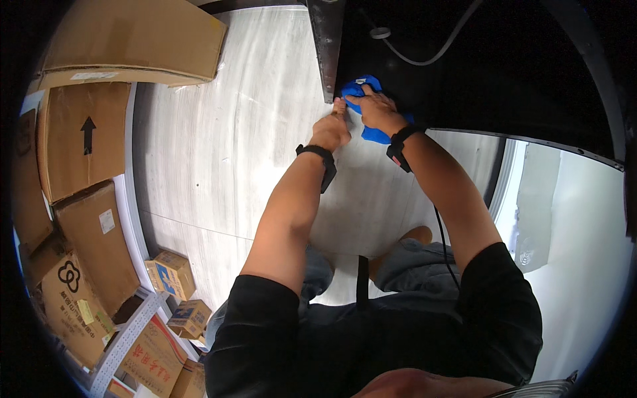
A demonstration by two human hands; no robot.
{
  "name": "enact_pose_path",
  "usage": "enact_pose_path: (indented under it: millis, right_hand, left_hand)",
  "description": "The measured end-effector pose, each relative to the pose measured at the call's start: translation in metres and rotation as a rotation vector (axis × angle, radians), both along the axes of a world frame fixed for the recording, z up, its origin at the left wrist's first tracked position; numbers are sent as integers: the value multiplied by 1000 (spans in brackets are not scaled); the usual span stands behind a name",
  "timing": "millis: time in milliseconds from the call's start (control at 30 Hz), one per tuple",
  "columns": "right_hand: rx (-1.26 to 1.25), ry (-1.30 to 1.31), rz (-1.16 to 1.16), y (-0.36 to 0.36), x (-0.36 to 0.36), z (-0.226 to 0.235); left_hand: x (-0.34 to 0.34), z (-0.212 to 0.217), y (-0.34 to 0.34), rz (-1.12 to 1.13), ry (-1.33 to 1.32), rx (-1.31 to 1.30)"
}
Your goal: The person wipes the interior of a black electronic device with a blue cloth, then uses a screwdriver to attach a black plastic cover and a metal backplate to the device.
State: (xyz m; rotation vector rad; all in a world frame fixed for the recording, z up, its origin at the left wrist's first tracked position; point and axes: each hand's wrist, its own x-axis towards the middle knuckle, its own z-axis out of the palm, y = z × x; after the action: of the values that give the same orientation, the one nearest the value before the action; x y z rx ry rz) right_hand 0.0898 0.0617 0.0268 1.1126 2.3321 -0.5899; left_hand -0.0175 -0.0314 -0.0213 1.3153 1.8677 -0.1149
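Observation:
A bright blue cloth (376, 134) lies bunched at the edge of a large black piece of furniture (458, 99). My right hand (378, 111) presses on the cloth, fingers bent over its folds. Close beside it, my left hand (332, 129) reaches up to the lower corner of a narrow black panel (325, 60). One finger points forward at that corner, near the cloth; the others are curled under, and whatever they may hold is hidden. Each wrist wears a black strap, and a thin black cable runs down from the right one.
Large cardboard boxes (86, 139) are stacked along the left on a white shelf frame (126, 331). Two small boxes (174, 273) stand beside it. Pale wood-look flooring (212, 159) spreads before my bent knees. A grey cable (424, 63) crosses the black furniture; a pale wall (584, 219) stands right.

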Motion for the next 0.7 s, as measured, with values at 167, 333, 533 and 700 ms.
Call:
enact_pose_path:
  millis: [167,333,533,700]
  right_hand:
    - [34,51,28,2,-16,-10]
    - [201,-5,158,-13,-22,-22]
    - [282,53,113,-40,-1,-24]
    - [201,192,-156,-44,65,-44]
  left_hand:
    - [21,14,-22,-2,95,108]
    - [21,10,-31,98,18,141]
    - [13,-5,-28,36,109,170]
    - [15,17,-18,16,89,245]
